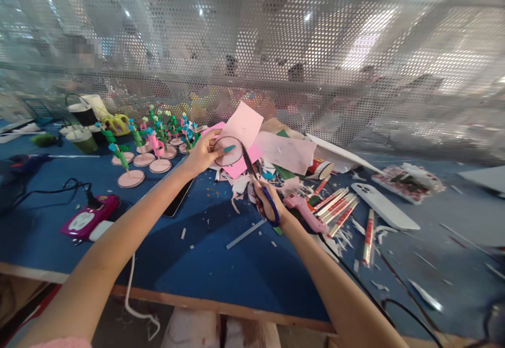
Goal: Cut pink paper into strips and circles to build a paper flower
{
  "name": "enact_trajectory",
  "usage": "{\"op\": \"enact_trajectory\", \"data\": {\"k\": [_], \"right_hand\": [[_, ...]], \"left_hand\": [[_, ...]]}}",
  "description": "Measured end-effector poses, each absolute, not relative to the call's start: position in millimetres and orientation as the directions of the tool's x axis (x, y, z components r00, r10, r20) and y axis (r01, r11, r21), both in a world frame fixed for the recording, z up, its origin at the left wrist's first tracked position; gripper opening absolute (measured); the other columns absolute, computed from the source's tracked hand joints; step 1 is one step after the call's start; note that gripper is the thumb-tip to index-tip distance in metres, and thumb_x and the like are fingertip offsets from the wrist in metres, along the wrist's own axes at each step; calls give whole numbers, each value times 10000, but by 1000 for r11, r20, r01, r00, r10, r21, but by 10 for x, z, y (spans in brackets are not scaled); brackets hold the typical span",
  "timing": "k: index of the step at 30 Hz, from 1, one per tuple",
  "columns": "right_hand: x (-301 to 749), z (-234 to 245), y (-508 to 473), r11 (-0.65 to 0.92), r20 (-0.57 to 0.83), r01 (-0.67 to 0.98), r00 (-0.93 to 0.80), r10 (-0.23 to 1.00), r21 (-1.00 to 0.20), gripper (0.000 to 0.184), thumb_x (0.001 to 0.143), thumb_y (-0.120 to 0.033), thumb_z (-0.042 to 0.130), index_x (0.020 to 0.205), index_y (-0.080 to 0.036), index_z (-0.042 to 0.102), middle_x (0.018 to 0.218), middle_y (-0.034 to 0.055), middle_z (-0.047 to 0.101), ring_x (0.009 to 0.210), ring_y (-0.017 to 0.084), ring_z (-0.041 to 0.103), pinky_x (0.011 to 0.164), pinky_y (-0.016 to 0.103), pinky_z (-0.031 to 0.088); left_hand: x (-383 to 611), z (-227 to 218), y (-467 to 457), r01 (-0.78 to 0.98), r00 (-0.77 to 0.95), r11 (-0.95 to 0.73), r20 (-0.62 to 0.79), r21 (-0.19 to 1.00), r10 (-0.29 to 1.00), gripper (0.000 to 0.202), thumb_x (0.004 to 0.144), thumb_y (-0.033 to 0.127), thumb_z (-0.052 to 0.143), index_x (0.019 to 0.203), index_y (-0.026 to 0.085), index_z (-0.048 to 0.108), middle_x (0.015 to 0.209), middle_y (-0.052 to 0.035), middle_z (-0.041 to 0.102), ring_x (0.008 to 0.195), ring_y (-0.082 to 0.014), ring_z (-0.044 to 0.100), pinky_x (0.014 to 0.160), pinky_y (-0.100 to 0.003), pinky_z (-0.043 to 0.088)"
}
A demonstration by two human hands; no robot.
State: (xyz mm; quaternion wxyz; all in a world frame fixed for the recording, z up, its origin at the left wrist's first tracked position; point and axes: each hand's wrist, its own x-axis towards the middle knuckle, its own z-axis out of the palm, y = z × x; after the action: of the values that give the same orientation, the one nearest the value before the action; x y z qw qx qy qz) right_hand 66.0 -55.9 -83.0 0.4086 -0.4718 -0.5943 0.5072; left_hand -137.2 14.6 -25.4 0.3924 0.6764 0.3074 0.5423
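My left hand pinches a sheet of pink paper together with a round pink disc that has a dark rim. The thumb, with a teal nail, lies across the disc's face. In my right hand is a pair of scissors with dark blue handles. The blades point up and away, right against the disc's right edge beside the paper. Whether they touch the paper I cannot tell. Below them lie paper scraps and a pink glue gun.
Several small green, blue and pink figures on round bases stand at left. A magenta power strip, a dark phone, a white phone, red-and-white sticks and cables lie on the blue table. A perforated metal screen rises behind.
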Motion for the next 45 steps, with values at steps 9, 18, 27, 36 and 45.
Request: {"op": "enact_trajectory", "data": {"k": [9, 18, 27, 36, 45], "right_hand": [[713, -833, -531, 159, 114, 202, -217, 970, -966, 605, 678, -819, 453, 623, -223, 369, 400, -96, 313, 284, 46, 300, 255, 181, 231], [677, -798, -562, 134, 88, 190, -233, 968, -973, 620, 651, -831, 471, 630, -222, 357, 407, -99, 333, 268, 44, 314, 238, 168, 245], [705, -841, -535, 113, 74, 179, -215, 974, -977, 587, 707, -799, 452, 648, -220, 375, 397, -99, 337, 264, 46, 320, 240, 163, 260], [754, -869, -503, 139, 89, 213, -227, 970, -967, 570, 724, -781, 454, 653, -221, 376, 402, -102, 311, 277, 46, 305, 255, 171, 252], [766, -860, -495, 218, 156, 240, -253, 955, -946, 571, 719, -781, 457, 630, -224, 366, 412, -100, 296, 286, 46, 297, 255, 183, 248]], "left_hand": [[-1373, -223, 132, 14, 247, -531, 511, 847, 823, 612, 660, 461, 754, 1139, 166, 514, 1031, -84, 680, 968, -221, 651, 844, -354, 552], [-1376, -201, 133, -21, 251, -516, 505, 856, 826, 609, 626, 439, 780, 1105, 161, 526, 823, -20, 666, 673, -127, 626, 596, -230, 533], [-1368, -219, 141, -38, 238, -502, 496, 864, 835, 601, 638, 409, 781, 1129, 170, 529, 842, -26, 662, 676, -122, 616, 577, -217, 513], [-1379, -192, 128, -51, 266, -490, 485, 870, 833, 625, 622, 432, 790, 1124, 171, 524, 814, -16, 654, 617, -105, 592, 527, -202, 492], [-1414, -226, 182, -48, 264, -461, 456, 886, 850, 635, 620, 396, 798, 1129, 170, 495, 773, -5, 649, 618, -113, 612, 516, -201, 499]]}}
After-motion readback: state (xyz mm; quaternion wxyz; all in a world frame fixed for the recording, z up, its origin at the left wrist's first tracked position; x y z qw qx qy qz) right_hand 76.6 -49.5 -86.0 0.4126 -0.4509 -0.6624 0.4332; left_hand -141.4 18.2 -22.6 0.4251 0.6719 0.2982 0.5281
